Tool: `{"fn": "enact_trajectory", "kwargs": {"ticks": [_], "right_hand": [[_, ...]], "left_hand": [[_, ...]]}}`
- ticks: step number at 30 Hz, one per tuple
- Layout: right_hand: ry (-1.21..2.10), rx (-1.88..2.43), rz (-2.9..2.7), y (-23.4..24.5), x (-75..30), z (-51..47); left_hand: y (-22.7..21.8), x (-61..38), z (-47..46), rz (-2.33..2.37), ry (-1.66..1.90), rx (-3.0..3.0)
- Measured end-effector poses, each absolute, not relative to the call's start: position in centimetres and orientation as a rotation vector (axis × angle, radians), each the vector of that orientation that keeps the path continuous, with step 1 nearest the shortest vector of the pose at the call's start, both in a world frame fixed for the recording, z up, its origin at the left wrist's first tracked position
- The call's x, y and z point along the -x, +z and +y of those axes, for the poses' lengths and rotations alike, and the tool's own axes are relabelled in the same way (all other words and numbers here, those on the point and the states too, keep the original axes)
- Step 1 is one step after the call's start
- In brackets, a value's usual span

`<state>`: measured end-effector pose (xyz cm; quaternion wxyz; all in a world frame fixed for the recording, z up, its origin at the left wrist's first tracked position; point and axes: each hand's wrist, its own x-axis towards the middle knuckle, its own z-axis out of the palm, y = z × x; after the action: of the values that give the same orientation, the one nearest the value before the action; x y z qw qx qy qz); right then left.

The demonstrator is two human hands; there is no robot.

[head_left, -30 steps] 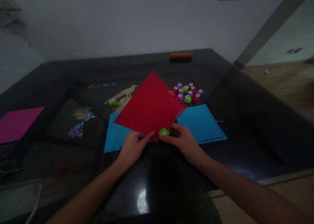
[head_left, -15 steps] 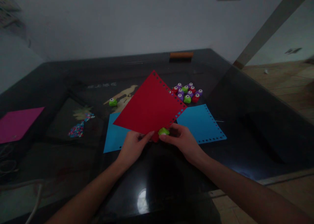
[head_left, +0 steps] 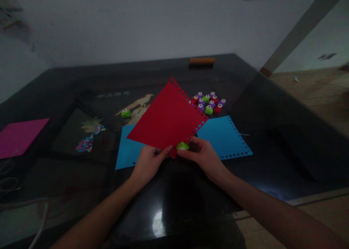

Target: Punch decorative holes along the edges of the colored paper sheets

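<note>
A red sheet of paper (head_left: 166, 118), turned like a diamond, is held up over the table with holes along its two right-hand edges. My left hand (head_left: 149, 161) pinches it near the bottom corner. In my right hand (head_left: 203, 152) is a small green craft punch (head_left: 182, 146) with an eye-like button, thumb on the button, at the sheet's lower right edge near that corner. How far the paper sits in the punch is hidden. Blue paper (head_left: 223, 136) with punched edges lies beneath, partly covered by the red sheet.
Several red, purple and green punches (head_left: 209, 103) cluster behind the red sheet. Another green punch (head_left: 125, 113) stands left. Confetti bits (head_left: 85, 144) lie in a heap near a pink sheet (head_left: 23, 138). A brown roll (head_left: 201, 61) lies at the back of the dark glossy table (head_left: 152, 209).
Almost nothing differs. Both hands, the red sheet and the green punch keep the same pose, with only a slight shift of the whole view.
</note>
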<state>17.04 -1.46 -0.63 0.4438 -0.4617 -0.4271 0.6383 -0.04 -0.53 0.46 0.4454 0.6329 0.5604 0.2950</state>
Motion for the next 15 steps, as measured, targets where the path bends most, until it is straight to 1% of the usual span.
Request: {"fn": "enact_trajectory", "kwargs": {"ticks": [15], "right_hand": [[1.579,1.186,-1.072,-0.58,-17.05,-1.46]], "left_hand": [[0.21,0.18,-0.49,1.373,0.725,-1.608]]}}
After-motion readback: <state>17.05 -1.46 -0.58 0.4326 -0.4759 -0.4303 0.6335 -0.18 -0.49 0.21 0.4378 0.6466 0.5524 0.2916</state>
